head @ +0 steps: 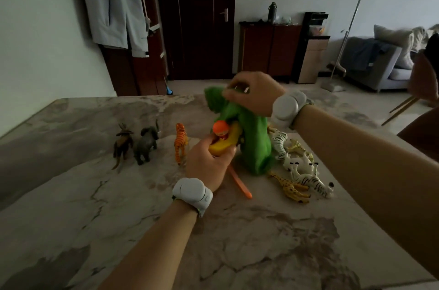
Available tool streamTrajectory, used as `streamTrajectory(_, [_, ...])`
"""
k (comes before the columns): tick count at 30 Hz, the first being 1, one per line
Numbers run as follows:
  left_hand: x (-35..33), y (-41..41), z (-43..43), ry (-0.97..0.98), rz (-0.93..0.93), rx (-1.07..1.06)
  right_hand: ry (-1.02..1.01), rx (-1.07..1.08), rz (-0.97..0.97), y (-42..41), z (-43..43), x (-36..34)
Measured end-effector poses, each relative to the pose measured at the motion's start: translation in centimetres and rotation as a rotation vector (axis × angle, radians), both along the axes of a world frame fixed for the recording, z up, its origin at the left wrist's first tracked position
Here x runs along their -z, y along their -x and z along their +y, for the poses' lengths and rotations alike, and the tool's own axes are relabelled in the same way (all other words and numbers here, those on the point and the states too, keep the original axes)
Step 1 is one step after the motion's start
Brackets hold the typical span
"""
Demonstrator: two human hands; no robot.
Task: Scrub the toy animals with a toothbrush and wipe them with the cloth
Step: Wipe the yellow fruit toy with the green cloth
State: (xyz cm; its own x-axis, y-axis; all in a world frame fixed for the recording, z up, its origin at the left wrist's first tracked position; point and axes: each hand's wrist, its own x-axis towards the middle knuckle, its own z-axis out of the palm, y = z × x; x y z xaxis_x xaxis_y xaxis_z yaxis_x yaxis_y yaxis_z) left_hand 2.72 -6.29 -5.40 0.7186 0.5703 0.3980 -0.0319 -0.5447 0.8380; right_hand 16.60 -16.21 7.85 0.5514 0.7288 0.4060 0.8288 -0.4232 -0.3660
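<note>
The marble table [71, 194] carries everything. My right hand [254, 94] pinches the top of the green cloth [254, 142], fingers curled into its folds, so it hangs down to the tabletop. Just left of the cloth, my left hand [209, 163] grips a yellow banana-shaped toy [228, 142] (an orange-headed figure sits on it), touching the cloth. Right of the cloth lie zebras and giraffes [301, 168], tumbled together. Left of it stand an elephant [147, 144] and a tiger [181, 142]. An orange toothbrush [240, 182] slants below the cloth, its upper end hidden by my left hand.
</note>
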Motion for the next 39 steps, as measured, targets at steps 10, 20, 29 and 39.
streamTrajectory(10, [-1.3,0.3,0.1,0.141,-0.177,0.020,-0.053,-0.041,0.010,0.4,1.0,2.0])
streamTrajectory(20, [-1.7,0.5,0.0,0.193,-0.261,0.141,-0.106,-0.118,0.184,0.8,1.6,3.0])
streamTrajectory(29, [-0.9,-0.1,0.4,0.362,-0.325,0.169,-0.380,0.111,0.355,-0.1,1.6,3.1])
streamTrajectory(39, [-0.2,-0.9,0.4,0.479,-0.350,0.171,-0.381,0.018,0.794,4.4,3.5,4.8])
